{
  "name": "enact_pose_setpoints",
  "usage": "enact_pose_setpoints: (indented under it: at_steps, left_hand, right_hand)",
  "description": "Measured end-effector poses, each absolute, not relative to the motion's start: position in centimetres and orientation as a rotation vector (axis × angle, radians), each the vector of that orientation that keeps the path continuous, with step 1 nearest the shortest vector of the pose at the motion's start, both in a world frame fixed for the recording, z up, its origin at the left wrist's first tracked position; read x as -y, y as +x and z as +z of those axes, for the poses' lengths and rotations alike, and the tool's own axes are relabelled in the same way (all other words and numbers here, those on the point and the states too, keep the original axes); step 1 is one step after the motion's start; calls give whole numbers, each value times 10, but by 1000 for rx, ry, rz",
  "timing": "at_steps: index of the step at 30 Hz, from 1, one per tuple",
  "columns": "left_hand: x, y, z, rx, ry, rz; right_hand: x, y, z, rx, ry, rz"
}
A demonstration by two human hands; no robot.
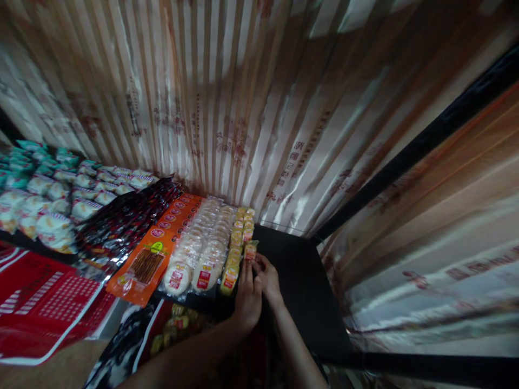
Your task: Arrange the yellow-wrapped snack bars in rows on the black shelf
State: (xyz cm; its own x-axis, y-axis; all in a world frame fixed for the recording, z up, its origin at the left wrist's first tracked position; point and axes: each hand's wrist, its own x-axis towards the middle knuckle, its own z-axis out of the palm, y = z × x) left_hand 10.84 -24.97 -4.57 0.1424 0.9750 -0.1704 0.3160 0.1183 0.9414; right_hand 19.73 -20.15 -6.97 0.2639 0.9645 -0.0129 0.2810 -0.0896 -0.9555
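Observation:
A small yellow snack packet (pixel 250 250) sits at the front of the right-hand row of yellow snack packets (pixel 235 253), at my fingertips. My right hand (pixel 268 276) closes on its right side in a pinch. Against its near edge rest the straight fingers of my left hand (pixel 247 301), thumb close to them. Left of the yellow packets lie two rows of round white crackers (pixel 205 273) in clear wrap. Beside those is an orange snack bag (pixel 148 259) with brown sticks showing through its window.
Dark shiny packets (pixel 130 219) and several white-and-green bags (pixel 52 189) cover the left of the black shelf (pixel 284 259). Below are a red basket (pixel 44 302) and more yellow packets (pixel 176 324). A pleated printed curtain (pixel 227 108) hangs behind; a black bar (pixel 409 146) slants at right.

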Motion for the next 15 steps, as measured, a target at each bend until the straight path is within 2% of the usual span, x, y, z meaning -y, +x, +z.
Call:
enact_pose_setpoints:
  at_steps: [10,15]
  left_hand:
    - [232,121,-51,-1395,1343,822]
    - [225,124,-65,-1429,1365,825]
  right_hand:
    - [183,195,-80,1237,-1532,890]
    - [184,192,-83,1324,-1678,760]
